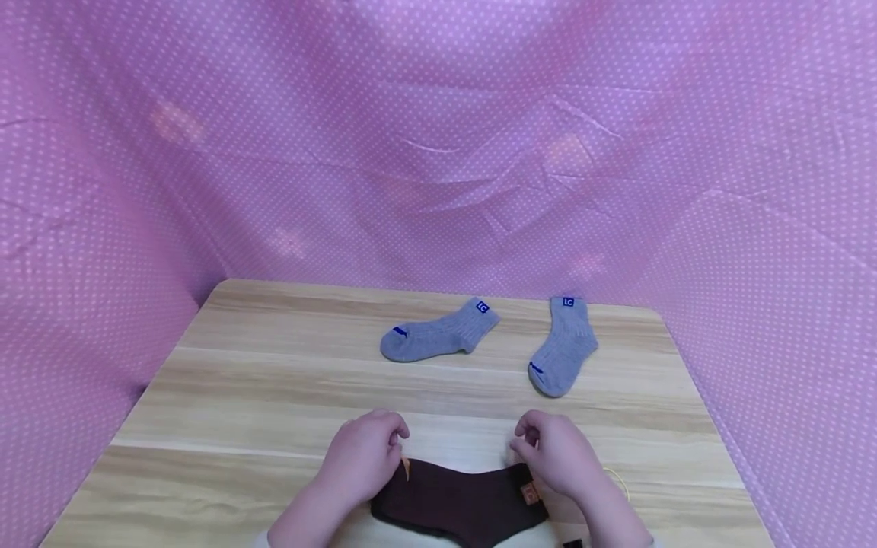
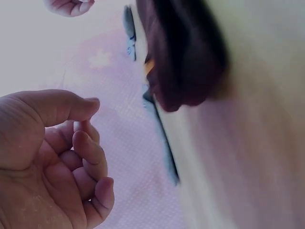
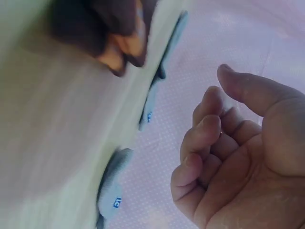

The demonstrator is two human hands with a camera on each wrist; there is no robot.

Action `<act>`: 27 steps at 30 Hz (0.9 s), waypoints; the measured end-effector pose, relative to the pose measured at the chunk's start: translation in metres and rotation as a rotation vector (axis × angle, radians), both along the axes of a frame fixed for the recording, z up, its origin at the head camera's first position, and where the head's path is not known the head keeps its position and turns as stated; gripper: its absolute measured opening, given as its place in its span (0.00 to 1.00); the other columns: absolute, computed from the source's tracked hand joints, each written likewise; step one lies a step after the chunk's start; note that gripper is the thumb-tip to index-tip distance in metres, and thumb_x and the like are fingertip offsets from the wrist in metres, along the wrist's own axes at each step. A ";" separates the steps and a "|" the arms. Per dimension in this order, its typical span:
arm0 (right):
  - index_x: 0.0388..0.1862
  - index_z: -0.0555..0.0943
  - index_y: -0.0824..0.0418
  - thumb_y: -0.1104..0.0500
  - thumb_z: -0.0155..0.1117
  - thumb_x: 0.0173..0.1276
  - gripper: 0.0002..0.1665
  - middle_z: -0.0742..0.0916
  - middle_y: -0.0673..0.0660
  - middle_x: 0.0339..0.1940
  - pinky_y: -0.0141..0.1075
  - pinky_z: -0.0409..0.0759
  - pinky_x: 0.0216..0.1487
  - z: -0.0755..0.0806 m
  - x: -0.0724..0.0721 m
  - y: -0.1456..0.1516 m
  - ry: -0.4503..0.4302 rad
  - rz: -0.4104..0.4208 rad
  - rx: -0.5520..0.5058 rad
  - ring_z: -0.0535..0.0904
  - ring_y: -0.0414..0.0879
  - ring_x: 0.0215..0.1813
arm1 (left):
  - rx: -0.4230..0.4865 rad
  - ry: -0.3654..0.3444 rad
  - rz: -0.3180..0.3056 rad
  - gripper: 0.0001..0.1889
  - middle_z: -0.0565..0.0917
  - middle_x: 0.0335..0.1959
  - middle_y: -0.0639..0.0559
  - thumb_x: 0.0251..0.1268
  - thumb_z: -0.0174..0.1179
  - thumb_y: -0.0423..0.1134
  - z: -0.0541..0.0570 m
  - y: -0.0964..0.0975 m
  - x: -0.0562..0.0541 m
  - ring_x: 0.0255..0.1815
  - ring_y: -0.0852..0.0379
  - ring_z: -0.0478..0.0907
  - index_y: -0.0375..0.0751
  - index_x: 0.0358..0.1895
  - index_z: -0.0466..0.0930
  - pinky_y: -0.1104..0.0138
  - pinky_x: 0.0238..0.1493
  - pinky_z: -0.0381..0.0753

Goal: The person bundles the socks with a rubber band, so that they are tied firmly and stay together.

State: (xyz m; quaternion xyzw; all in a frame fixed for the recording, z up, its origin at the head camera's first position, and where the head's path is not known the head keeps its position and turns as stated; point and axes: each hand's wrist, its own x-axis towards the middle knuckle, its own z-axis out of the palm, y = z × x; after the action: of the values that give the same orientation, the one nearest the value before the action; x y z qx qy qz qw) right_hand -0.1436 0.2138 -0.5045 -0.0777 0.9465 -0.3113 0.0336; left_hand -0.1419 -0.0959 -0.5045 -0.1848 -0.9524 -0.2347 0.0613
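Dark brown socks [image 1: 459,498] lay on the bench's [image 1: 274,365] near side | left hand [image 1: 365,454] and right hand [image 1: 558,453] hovered over that side, fingers loosely curled, gripping nothing | grey socks [image 1: 438,337] lay toward bench's far edge | judged: sound handling required cuffs [image 1: 529,494] pinched together, evenly aligned

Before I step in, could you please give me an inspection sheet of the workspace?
Surface: wood-grain table, corners rounded at the far end.
Job's things: dark sock with orange patches, nearest the person, possibly more than one; left grey sock and right grey sock apart, near the far edge, with blue labels.
Clutter: thin yellow loop by the right forearm; dark scrap cut off by the picture's bottom edge, unidentifiable.
Grippers: left hand and right hand loosely curled, holding nothing.
Cables: nothing seen.
Surroundings: pink dotted cloth behind and at both sides.
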 end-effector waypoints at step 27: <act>0.59 0.83 0.62 0.57 0.75 0.70 0.21 0.89 0.55 0.44 0.51 0.85 0.47 -0.013 -0.061 -0.011 0.117 -0.021 0.050 0.86 0.50 0.43 | -0.041 0.039 0.106 0.12 0.87 0.43 0.47 0.61 0.76 0.39 0.001 0.011 -0.046 0.48 0.42 0.85 0.41 0.46 0.88 0.45 0.49 0.81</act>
State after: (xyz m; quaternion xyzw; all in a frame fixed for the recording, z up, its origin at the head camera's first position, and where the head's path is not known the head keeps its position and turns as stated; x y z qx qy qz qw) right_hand -0.2048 0.2024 -0.5176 -0.0852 0.9551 -0.2827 -0.0231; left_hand -0.1879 -0.0850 -0.5031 -0.1397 -0.9641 -0.2081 0.0882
